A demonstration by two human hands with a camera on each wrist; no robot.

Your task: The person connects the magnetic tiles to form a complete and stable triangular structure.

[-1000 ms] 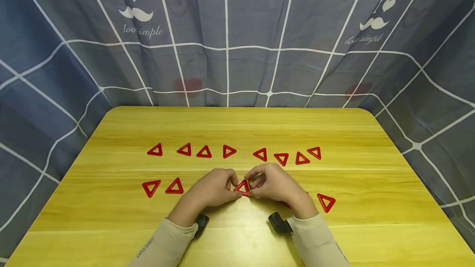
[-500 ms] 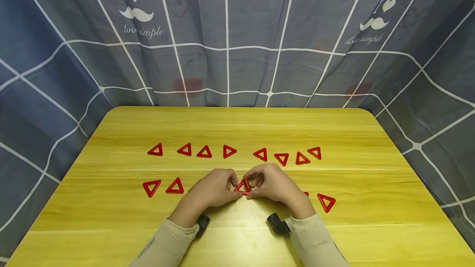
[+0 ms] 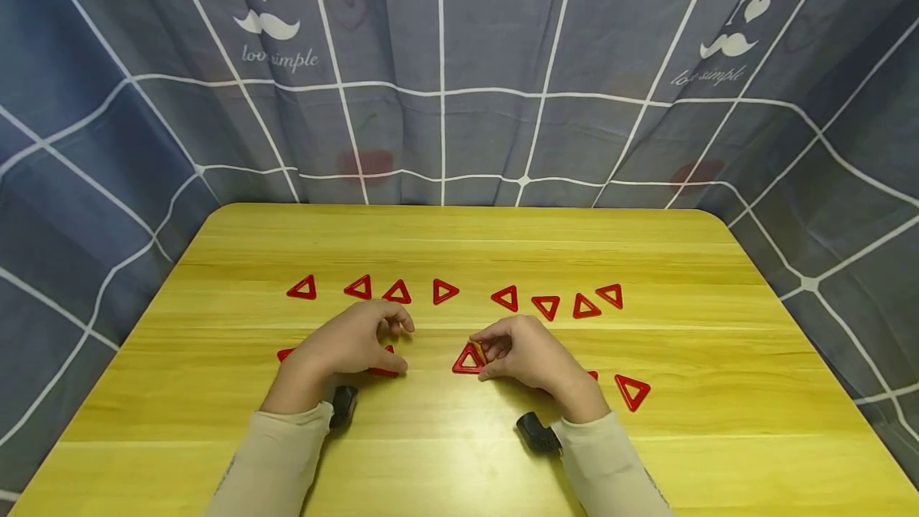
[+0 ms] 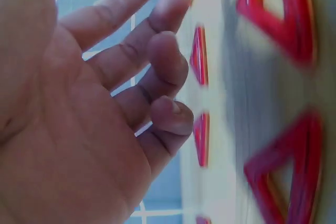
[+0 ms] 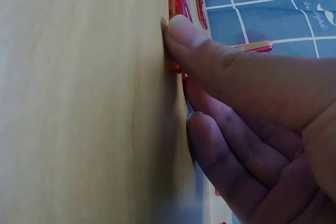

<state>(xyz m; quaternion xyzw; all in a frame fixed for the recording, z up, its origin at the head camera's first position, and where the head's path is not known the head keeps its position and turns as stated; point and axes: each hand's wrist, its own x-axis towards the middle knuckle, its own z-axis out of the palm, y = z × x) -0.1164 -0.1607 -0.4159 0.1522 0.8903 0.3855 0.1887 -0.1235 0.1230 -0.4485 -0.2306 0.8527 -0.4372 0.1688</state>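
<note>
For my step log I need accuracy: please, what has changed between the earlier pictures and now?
The left grip let go of the flat middle triangle and moved left, over the near-left triangles, holding nothing. The right grip still pinches the upright piece; the far row stayed put.

There's a decent lane between the left hand (image 3: pixel 352 339) and the middle flat triangle (image 3: pixel 467 370), just bare tabletop (image 3: pixel 438 413). Coming from the right, nope: the right hand (image 3: pixel 530 353) blocks that side, pinching a standing red piece (image 3: pixel 479 354). The near side's roomy, with black wrist cameras (image 3: pixel 538 432) flanking it. Farther back you'd have to clear the back row of triangles (image 3: pixel 435 292), all lying flat, and then the curtain (image 3: pixel 474 134) walls off the far edge.
</note>
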